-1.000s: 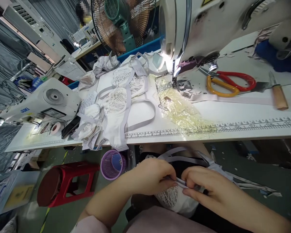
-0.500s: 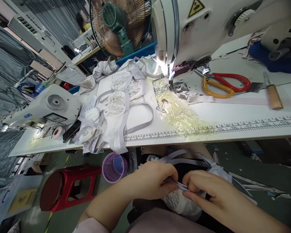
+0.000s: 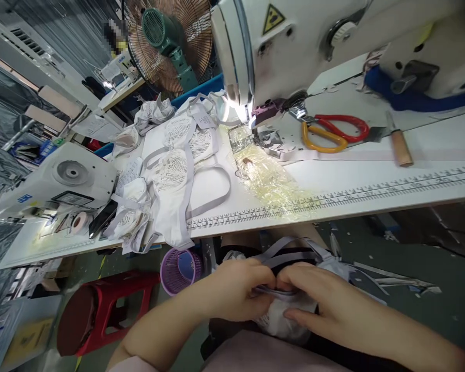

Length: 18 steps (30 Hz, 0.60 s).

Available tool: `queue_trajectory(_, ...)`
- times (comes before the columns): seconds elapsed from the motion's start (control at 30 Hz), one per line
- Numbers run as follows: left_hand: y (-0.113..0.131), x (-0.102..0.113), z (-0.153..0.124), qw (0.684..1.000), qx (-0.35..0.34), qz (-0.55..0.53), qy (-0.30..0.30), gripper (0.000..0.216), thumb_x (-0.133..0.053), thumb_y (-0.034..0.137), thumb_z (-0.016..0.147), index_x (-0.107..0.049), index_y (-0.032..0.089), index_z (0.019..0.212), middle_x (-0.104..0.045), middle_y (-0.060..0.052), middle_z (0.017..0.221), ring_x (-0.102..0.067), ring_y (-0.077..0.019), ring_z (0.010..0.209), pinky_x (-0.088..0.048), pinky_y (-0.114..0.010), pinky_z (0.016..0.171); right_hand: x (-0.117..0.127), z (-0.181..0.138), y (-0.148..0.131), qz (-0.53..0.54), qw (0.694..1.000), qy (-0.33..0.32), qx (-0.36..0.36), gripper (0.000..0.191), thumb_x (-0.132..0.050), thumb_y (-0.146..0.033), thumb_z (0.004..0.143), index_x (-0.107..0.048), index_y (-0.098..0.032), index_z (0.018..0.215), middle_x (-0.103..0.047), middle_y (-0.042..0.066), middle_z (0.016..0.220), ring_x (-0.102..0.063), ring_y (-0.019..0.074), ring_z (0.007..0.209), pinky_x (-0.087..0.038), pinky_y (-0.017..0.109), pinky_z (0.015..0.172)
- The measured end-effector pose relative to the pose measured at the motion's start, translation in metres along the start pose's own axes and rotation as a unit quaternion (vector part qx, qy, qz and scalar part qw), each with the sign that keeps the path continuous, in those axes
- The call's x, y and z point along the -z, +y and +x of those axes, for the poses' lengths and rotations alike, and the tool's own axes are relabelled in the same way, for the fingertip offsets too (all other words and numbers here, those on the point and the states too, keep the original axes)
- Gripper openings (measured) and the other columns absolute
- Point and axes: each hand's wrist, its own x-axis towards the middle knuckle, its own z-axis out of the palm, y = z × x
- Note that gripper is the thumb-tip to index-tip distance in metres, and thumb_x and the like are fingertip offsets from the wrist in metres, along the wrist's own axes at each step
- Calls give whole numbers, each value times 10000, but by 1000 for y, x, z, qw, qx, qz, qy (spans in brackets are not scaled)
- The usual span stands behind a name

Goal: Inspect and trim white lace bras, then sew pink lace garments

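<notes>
Both my hands work in my lap, below the front edge of the sewing table point(image 3: 372, 204). My left hand point(image 3: 236, 292) and my right hand point(image 3: 318, 297) are closed, pinching a grey elastic strap point(image 3: 271, 293) between them, fingertips nearly touching. The strap belongs to a white lace bra piece point(image 3: 275, 323) lying on my lap, partly hidden by my hands. More grey strap loops point(image 3: 290, 250) rise from it toward the table edge.
A white sewing machine point(image 3: 294, 46) stands on the table, with scissors point(image 3: 329, 132) and a wooden-handled tool point(image 3: 399, 142) to its right. A pile of finished bras point(image 3: 170, 175) lies left. A purple basket point(image 3: 178, 266) and a red stool point(image 3: 96, 310) sit on the floor.
My hands have drawn closer together on the strap, and the view has shifted so everything sits further left. The strap now bends in a curve between my fingers.
</notes>
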Motion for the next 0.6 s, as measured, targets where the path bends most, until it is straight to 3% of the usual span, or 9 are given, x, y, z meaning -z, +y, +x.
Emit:
queue_trajectory(0.13,7,15,-4,998,50,19,-31,65,-511,165,737,-531,179,798,-513,32,652,-445,-86,563,-329,-174,509,13,6,10,-50,998,-38,30,57,-580,-211,781,-575,-211,838,-594,9,810,-541,219,863,-410,364,821)
queue_trajectory(0.27,9,29,-14,992,112,54,-34,28,-477,154,730,-477,182,727,-499,27,641,-431,-93,557,-310,-183,495,17,5,27,-92,994,-45,29,57,-551,-214,799,-591,-222,839,-615,-6,766,-579,207,789,-286,477,1008)
queue_trajectory(0.47,-6,24,-28,982,181,60,-12,46,-461,149,718,-482,186,735,-509,24,665,-421,-102,579,-324,-196,533,17,5,45,-112,992,-33,43,152,-479,-272,864,-602,-207,802,-613,32,779,-581,214,772,-369,492,930)
queue_trajectory(0.6,-15,16,-31,978,204,31,1,33,-465,150,727,-485,177,723,-458,34,629,-389,-92,566,-307,-187,511,15,3,55,-129,986,46,95,304,-423,-362,915,-638,-210,763,-607,73,848,-534,248,968,-414,437,887)
